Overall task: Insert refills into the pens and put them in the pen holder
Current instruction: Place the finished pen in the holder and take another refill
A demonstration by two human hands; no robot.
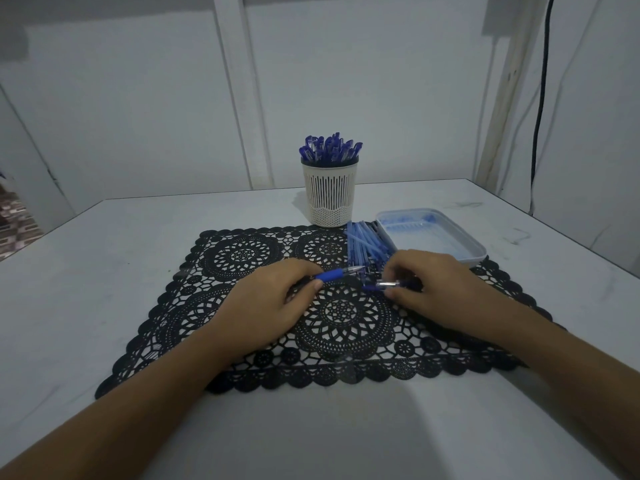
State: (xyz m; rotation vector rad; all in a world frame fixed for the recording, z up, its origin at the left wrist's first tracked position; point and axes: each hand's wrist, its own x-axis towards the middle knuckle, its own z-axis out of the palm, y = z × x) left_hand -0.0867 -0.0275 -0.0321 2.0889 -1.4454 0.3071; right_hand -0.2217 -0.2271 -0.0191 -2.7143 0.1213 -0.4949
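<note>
My left hand point(273, 299) grips a blue pen point(337, 273) by its rubber sleeve, its clear tip pointing right. Just right of it, my right hand point(429, 285) pinches a small blue and clear pen part point(384, 285) low over the black lace mat point(242, 258). A heap of pale blue refills point(365, 242) lies on the mat behind my hands. At the back stands a white slotted pen holder point(330, 199), filled with several blue pens point(329, 148).
A shallow white tray point(436, 237) lies at the right behind my right hand, touching the refill heap. The white table point(104, 271) ends near the wall at the back. A black cable point(540, 98) hangs at the far right.
</note>
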